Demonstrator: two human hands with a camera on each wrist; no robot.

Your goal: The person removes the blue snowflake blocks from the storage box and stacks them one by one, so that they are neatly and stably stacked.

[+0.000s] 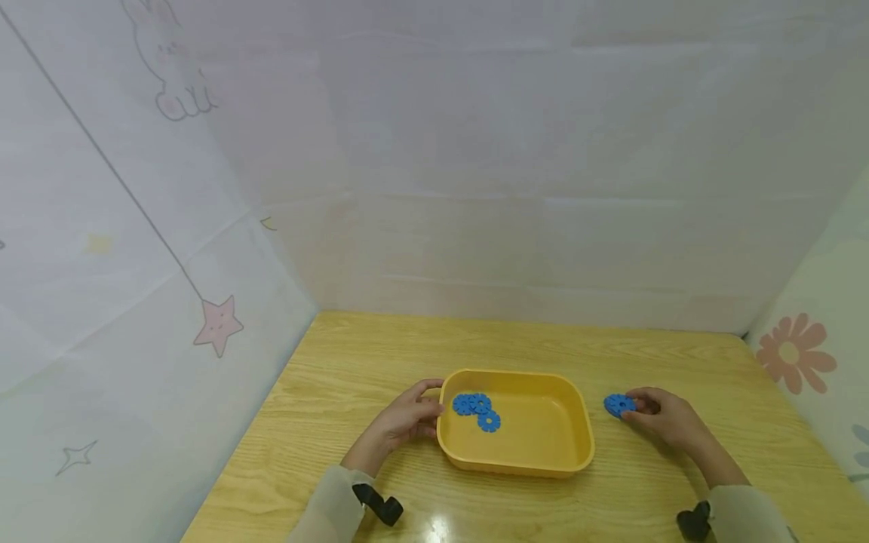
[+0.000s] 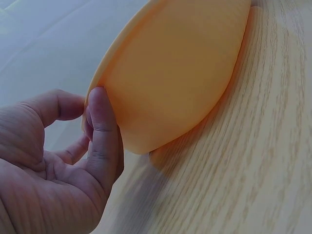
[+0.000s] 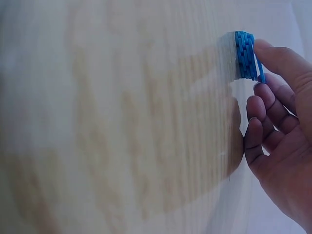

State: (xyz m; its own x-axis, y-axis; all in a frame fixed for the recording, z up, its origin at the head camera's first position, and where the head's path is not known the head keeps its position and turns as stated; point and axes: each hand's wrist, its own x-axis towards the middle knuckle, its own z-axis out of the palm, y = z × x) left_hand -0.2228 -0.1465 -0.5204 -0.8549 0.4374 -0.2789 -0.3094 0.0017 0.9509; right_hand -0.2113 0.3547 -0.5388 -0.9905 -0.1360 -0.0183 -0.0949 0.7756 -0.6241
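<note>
My left hand pinches the left rim of a yellow plastic basin, thumb on one side of the wall and fingers on the other in the left wrist view. Several blue notched discs, flower-shaped, lie flat inside the basin toward its left end, some overlapping. To the right of the basin, a short stack of the same blue discs stands on the table. The thumb and fingers of my right hand pinch a blue disc at the top of that stack, tilted slightly away from the others.
The wooden table lies under everything, its back edge meeting a pale cloth backdrop. Printed cloth also hangs at the left and right sides. Black straps sit at both wrists.
</note>
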